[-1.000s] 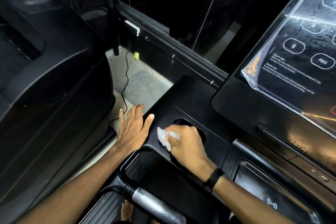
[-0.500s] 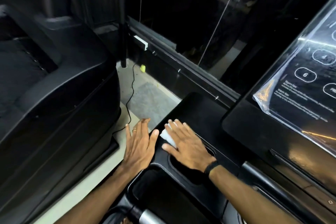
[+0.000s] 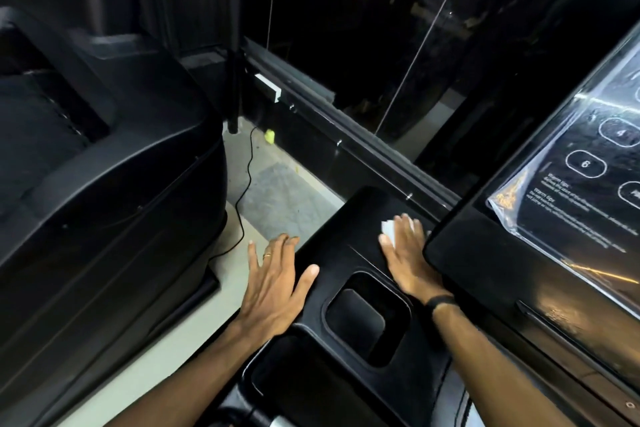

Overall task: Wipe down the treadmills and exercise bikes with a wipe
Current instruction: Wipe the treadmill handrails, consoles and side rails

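Right hand (image 3: 407, 256), fingers flat, presses the white wipe (image 3: 388, 229) on the treadmill tray (image 3: 349, 218); it's moved up-frame past the cup holder (image 3: 367, 317) since 0.5 s ago. Wipe mostly hidden under fingers. Left hand (image 3: 277, 284) open, flat on tray's left edge, unchanged. One wipe, two hands; console (image 3: 568, 191) cut off right.

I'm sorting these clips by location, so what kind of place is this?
Most likely a gym. The right hand presses a white wipe on a treadmill console with a cup holder and a button panel, beside another black machine.
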